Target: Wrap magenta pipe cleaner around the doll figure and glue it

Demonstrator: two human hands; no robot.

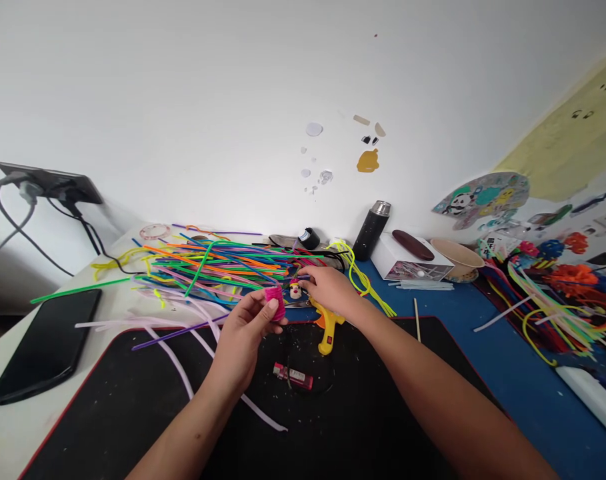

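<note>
My left hand (245, 330) pinches a small bright pink fuzzy piece (275, 304), rolled or coiled from pipe cleaner by its look, between thumb and fingers. Farther forward, my right hand (327, 288) has its fingers bent together beside a small pale doll-like head (295, 289) with a yellow and red top. What those fingertips grip, if anything, is hidden. Just below the right hand lies a yellow glue gun (329, 332), partly covered by it. A pink lighter (293, 376) rests on the black mat (363, 413) between my forearms.
A heap of coloured pipe cleaners (223, 263) spreads behind my left hand. Pale pink stems (170, 363) cross the mat. At left lies a black phone (45, 343). A black flask (371, 232), white box (407, 260) and bowl (457, 259) stand at the back right.
</note>
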